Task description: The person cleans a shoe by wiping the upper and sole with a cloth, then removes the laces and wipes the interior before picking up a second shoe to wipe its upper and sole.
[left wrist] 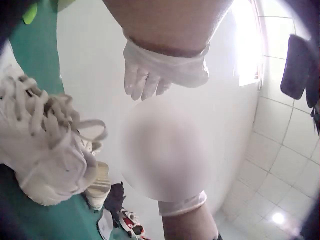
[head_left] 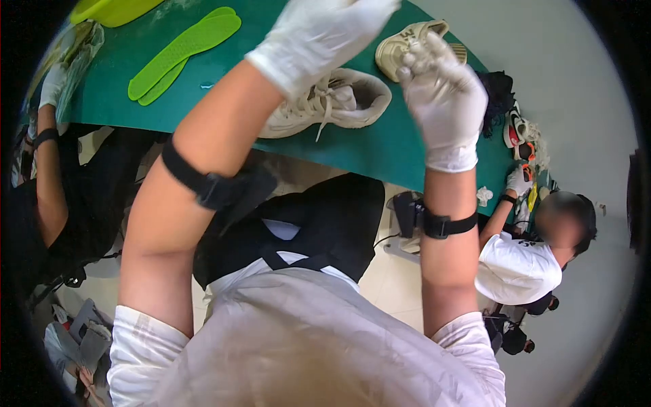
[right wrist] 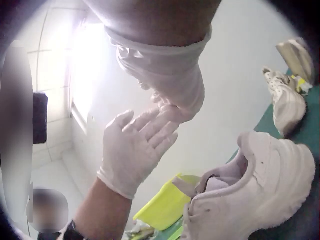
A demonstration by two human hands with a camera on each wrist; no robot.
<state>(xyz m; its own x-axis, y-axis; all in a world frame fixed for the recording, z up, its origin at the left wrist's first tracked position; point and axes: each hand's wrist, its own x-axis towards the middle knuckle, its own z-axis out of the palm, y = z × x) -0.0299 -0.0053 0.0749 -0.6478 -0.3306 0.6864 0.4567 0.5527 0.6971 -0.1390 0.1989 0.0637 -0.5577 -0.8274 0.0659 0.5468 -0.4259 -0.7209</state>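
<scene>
Both gloved hands are raised above the white sneaker (head_left: 332,102), which lies on the green tabletop (head_left: 380,146) beneath the left hand (head_left: 319,34), its length running crosswise. Left fingers spread loose; right hand (head_left: 444,102) curled, empty.

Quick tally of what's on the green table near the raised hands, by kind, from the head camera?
White shoes: 2, one laced, one on its side
Green insoles: 2, stacked
Yellow-green tray: 1
Total: 5
</scene>
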